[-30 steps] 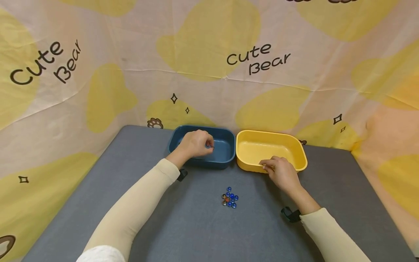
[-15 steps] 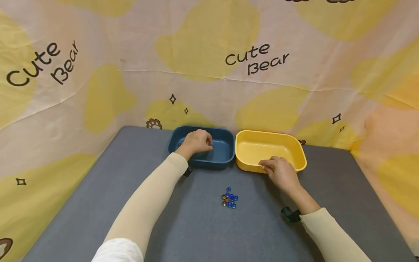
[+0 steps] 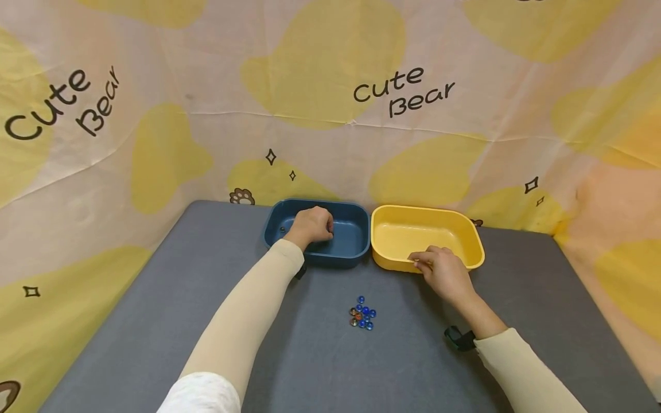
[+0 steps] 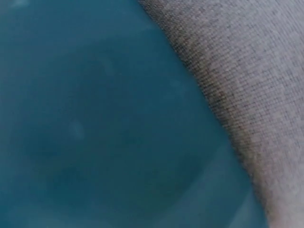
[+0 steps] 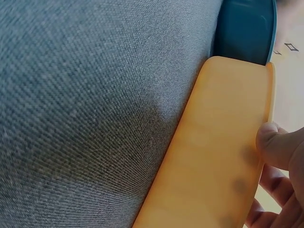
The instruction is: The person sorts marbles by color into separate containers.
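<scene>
My left hand (image 3: 311, 225) reaches down into the dark blue box (image 3: 352, 252), its fingers bent. Whether anything lies between its fingertips is hidden. A small dark marble (image 3: 282, 229) sits at the left inside that box. At the front rim of the yellow box (image 3: 384, 261) is my right hand (image 3: 444, 272). In the right wrist view its thumb (image 5: 270, 142) presses the outer side of the wall, the other fingers lie behind the rim, and so it pinches the edge. Several glass marbles (image 3: 365, 310), blue and amber, lie in a cluster in front of the boxes.
Both boxes stand side by side at the back of a grey cloth-covered table (image 3: 310, 367). A patterned curtain (image 3: 320, 69) hangs behind and around it. The left wrist view is filled by blue box wall and grey cloth.
My left forearm has swung rightward, and the left hand has shifted slightly lower in the blue box. The marble at its left has come into view. The right hand stays put.
</scene>
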`<action>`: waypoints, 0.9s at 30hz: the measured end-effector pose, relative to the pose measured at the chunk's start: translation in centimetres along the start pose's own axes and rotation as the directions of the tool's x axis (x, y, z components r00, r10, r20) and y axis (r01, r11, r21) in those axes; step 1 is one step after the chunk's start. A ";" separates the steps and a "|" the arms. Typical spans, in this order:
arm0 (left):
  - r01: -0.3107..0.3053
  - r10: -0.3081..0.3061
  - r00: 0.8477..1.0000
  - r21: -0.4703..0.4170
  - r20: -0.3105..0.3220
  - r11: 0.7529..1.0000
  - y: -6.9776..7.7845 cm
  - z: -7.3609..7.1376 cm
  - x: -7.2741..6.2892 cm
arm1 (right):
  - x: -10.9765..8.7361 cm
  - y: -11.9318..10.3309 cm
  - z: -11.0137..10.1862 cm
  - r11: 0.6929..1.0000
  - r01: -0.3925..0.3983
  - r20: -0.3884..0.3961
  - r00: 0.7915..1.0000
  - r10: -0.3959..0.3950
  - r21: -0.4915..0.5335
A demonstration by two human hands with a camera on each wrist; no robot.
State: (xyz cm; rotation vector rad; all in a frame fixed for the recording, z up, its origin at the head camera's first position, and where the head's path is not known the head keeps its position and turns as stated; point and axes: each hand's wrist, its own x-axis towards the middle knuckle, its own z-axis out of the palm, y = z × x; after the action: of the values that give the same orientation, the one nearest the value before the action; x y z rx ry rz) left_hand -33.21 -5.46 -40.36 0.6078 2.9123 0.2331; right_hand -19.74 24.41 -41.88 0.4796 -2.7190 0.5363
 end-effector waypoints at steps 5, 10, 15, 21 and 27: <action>0.003 -0.003 1.000 0.006 0.006 1.000 -0.3 0.4 0.1 | -0.1 0.0 0.0 1.000 -0.006 0.000 1.000 0.006 0.008; 0.008 -0.008 1.000 0.009 0.007 1.000 -0.6 0.5 0.0 | -0.2 -0.1 0.1 1.000 -0.006 -0.005 1.000 0.006 0.014; 0.010 -0.010 1.000 0.017 0.011 1.000 -0.7 0.4 0.0 | -0.2 -0.1 0.1 1.000 -0.002 -0.014 1.000 0.002 0.012; 0.029 -0.029 1.000 0.013 0.011 1.000 -0.7 0.0 -0.3 | -0.1 0.0 0.2 1.000 0.000 -0.012 1.000 0.000 0.011; 0.032 -0.032 0.999 0.025 0.019 0.999 -0.6 -0.5 -0.7 | 0.0 0.1 0.1 1.000 -0.003 -0.006 1.000 0.003 0.009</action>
State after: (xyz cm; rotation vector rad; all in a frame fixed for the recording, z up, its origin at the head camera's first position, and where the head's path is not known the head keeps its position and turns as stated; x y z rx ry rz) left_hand -32.91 -6.37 -39.87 0.5633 2.9076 0.1872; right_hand -19.80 24.41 -41.97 0.4748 -2.7130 0.5499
